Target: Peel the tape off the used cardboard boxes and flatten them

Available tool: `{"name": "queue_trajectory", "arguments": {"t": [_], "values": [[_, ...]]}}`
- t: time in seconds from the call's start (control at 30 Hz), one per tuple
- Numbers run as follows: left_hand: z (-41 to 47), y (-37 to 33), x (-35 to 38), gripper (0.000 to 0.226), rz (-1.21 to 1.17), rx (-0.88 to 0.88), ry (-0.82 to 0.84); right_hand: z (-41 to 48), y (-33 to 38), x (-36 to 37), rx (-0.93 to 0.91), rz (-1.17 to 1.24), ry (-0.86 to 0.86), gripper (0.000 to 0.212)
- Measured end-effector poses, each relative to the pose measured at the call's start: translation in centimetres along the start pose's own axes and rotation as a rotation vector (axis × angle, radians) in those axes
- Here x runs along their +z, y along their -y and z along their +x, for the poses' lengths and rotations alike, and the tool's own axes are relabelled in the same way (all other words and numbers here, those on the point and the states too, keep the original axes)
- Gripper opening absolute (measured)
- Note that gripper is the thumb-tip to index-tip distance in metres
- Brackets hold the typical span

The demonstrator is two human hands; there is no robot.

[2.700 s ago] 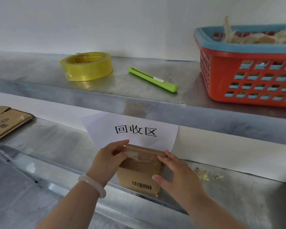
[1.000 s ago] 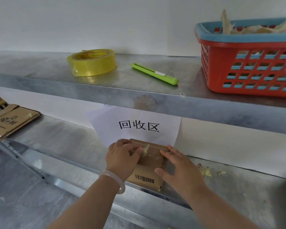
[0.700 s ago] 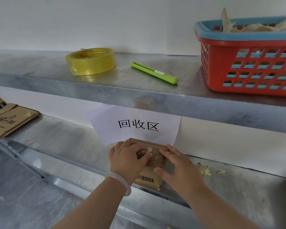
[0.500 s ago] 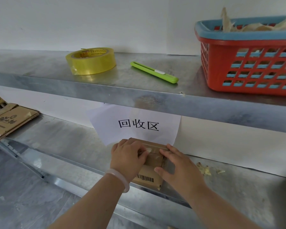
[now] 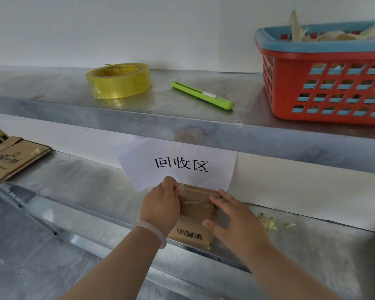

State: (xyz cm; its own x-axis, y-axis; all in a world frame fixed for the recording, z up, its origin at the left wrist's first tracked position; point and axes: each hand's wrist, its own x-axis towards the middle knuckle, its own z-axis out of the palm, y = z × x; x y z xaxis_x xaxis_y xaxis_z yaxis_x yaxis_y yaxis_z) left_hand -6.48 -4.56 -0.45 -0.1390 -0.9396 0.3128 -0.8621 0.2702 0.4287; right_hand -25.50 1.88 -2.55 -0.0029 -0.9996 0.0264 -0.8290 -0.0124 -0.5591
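A small brown cardboard box (image 5: 196,213) with a barcode on its front stands at the front edge of the lower metal shelf (image 5: 78,191). Clear tape (image 5: 193,194) runs across its top. My left hand (image 5: 160,204) is at the box's top left corner, fingers curled and pinching the tape's end. My right hand (image 5: 234,215) lies flat against the box's right side, fingers straight, thumb on the front edge.
On the upper shelf (image 5: 182,124) sit a yellow tape roll (image 5: 118,80), a green box cutter (image 5: 201,95) and a red basket (image 5: 325,79) with peeled tape scraps. A paper sign (image 5: 180,165) hangs behind the box. Flattened boxes (image 5: 11,159) lie at the left; scraps (image 5: 268,221) at the right.
My left hand has shifted from the top middle of the box to its left corner and now pinches the tape there. My right hand has kept its place on the box's side.
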Motion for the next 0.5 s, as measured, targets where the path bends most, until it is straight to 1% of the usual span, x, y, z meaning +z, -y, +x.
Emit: {"name": "queue_trajectory", "arguments": {"t": [0.13,0.23,0.33,0.43,0.5], "values": [[0.7,-0.2,-1.1,0.012,-0.284,-0.272,-0.057,-0.1,0.0,-0.1,0.003,0.023,-0.004,0.068],[0.9,0.3,-1.2,0.009,-0.390,-0.345,-0.051,-0.2,0.0,0.0,0.006,0.030,-0.008,0.068],[0.6,0.6,-1.2,0.006,-0.440,-0.338,-0.012,-0.2,0.0,0.0,0.007,0.030,-0.008,0.068],[0.3,0.3,-1.6,0.012,-0.442,-0.261,0.004,-0.2,0.0,-0.1,0.008,0.023,-0.007,0.068],[0.2,0.0,-1.7,0.014,-0.449,-0.245,0.005,-0.2,0.1,-0.1,0.009,0.014,-0.001,0.068]]}}
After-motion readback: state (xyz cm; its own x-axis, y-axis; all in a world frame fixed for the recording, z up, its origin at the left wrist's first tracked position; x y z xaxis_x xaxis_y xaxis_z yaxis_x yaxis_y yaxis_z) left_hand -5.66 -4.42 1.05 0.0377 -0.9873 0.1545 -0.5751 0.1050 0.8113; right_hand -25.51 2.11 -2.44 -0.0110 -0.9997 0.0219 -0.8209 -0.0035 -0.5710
